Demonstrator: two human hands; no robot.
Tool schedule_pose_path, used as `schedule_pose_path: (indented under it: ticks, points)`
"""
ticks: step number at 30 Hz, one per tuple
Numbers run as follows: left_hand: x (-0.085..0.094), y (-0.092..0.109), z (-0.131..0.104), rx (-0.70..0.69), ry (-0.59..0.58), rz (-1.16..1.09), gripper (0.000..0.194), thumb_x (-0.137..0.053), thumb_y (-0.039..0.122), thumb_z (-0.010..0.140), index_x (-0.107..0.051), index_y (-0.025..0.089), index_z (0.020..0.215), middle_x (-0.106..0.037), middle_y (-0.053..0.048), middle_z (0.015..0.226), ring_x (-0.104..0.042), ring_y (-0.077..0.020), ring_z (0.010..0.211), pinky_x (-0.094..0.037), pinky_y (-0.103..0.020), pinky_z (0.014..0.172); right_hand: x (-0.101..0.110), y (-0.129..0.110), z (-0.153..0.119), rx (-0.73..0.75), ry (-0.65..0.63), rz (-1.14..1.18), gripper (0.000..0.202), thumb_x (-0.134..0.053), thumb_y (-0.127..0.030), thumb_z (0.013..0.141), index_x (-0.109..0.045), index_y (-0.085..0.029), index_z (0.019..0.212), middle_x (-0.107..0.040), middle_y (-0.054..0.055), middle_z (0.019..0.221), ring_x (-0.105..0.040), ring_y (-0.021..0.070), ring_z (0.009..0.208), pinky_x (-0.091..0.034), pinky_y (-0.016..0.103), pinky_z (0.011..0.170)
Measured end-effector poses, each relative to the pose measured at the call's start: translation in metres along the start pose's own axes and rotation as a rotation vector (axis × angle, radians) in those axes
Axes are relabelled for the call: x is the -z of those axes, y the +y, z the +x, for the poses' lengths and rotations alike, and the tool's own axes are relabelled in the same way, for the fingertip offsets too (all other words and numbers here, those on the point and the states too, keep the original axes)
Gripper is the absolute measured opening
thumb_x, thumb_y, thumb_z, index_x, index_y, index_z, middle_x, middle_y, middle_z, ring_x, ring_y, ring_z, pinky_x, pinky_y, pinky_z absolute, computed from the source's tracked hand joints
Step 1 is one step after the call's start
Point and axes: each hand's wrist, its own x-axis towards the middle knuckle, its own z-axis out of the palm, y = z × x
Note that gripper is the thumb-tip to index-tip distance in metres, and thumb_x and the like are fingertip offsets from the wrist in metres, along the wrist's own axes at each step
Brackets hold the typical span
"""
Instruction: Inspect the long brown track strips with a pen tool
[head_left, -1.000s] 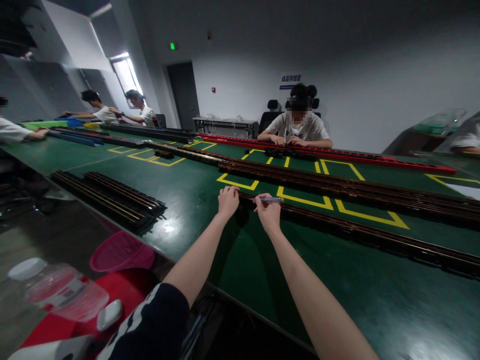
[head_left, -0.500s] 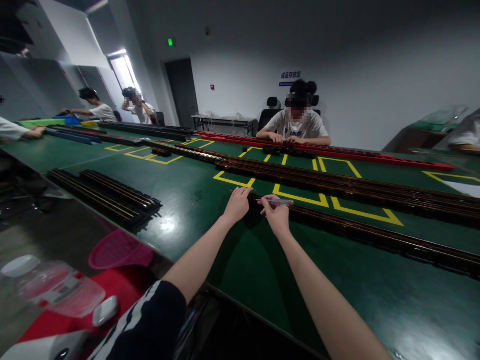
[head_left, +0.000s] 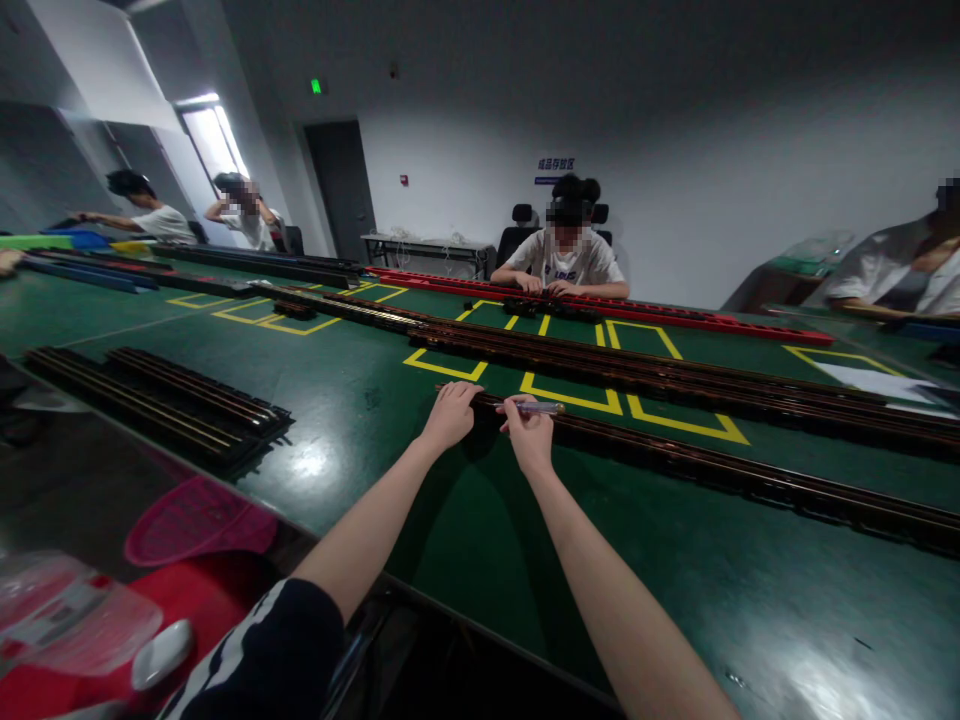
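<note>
Desk point(head_left: 675, 540): green, glossy. The long dark strip point(head_left: 720, 468) lies across it before me, left end by my hands. Risk: on a smooth top the strip could slide or swing if my left hand presses too lightly.

Hands apart, near each other. My left hand point(head_left: 450, 415) lies over the strip close to its left end; my right hand point(head_left: 529, 430) is closed round a pen-like tool point(head_left: 540, 407). Risk: the tool could skid and mark the strip or catch my left fingers; likely cause, too much force or a poor angle.

Unclear: strip's right end, cut off by the view; whether my left fingers grip or merely rest, cannot tell; tool's tip, lost at my right fingers, contact unconfirmed.
</note>
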Motion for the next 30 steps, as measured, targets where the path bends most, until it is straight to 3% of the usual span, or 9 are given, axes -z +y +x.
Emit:
schedule_pose_path:
  ticks: [5,9,15,22,30]
  points:
    - [0.000,0.008,0.002,-0.070,0.006,0.102,0.044,-0.040,0.008,0.079,-0.061,0.013,0.117,-0.064,-0.011,0.120,-0.054,-0.0237,0.116,-0.033,-0.041,0.110,0.009,-0.001,0.000,-0.007,0.050,-0.047,0.026,-0.054,-0.042,0.083,-0.060,-0.018,0.080,-0.071,0.005,0.072,-0.062,0.0136,0.049,-0.050,0.024,0.046]
    - [0.000,0.015,0.006,-0.100,0.016,0.079,0.040,-0.037,0.010,0.082,-0.065,0.014,0.111,-0.067,-0.010,0.116,-0.057,-0.0221,0.111,-0.034,-0.041,0.108,0.019,-0.008,-0.002,0.019,0.020,-0.071,0.027,-0.055,-0.044,0.083,-0.059,-0.018,0.080,-0.071,0.006,0.073,-0.063,0.0146,0.051,-0.051,0.025,0.048]
    - [0.000,0.023,0.012,0.038,0.045,-0.045,0.039,-0.031,0.020,0.090,-0.070,0.018,0.095,-0.072,-0.006,0.105,-0.063,-0.0194,0.099,-0.040,-0.038,0.100,0.031,-0.012,-0.004,0.022,-0.028,-0.065,0.031,-0.056,-0.048,0.082,-0.060,-0.017,0.081,-0.072,0.007,0.075,-0.063,0.0143,0.050,-0.052,0.025,0.047]
    - [-0.004,0.040,0.027,0.177,-0.020,0.102,0.040,-0.032,0.027,0.092,-0.069,0.017,0.080,-0.073,-0.010,0.091,-0.064,-0.0232,0.089,-0.041,-0.044,0.094,0.047,0.000,0.002,0.021,-0.139,-0.048,0.032,-0.059,-0.050,0.080,-0.061,-0.018,0.084,-0.072,0.007,0.082,-0.061,0.0124,0.049,-0.047,0.022,0.041]
    - [-0.014,0.038,0.022,0.158,0.082,0.070,0.042,-0.030,0.026,0.093,-0.068,0.017,0.078,-0.072,-0.011,0.092,-0.063,-0.0243,0.091,-0.039,-0.044,0.093,0.057,-0.003,0.001,-0.001,-0.169,-0.018,0.033,-0.061,-0.051,0.079,-0.062,-0.018,0.087,-0.073,0.007,0.085,-0.062,0.0130,0.054,-0.048,0.023,0.044]
